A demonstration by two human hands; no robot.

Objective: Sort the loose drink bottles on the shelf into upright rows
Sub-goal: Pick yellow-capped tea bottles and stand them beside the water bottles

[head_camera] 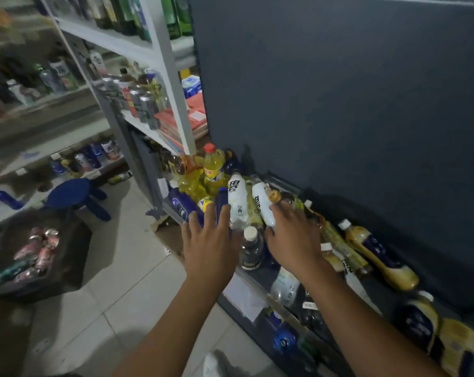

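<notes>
Left hand spread wide. Right hand spread over lying white plastic bottles; contact unclear. Low dark shelf cut off rightward. Pale tiled floor open leftward.

White bottle, frame centre: big black character "碧". Second white bottle just right of it: black characters, turned, unreadable. Everything else too blurred.

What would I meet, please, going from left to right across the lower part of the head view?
A dark crate of cans → blue stool → left hand → right hand → tan bottle with a navy label, lying on its side.
</notes>
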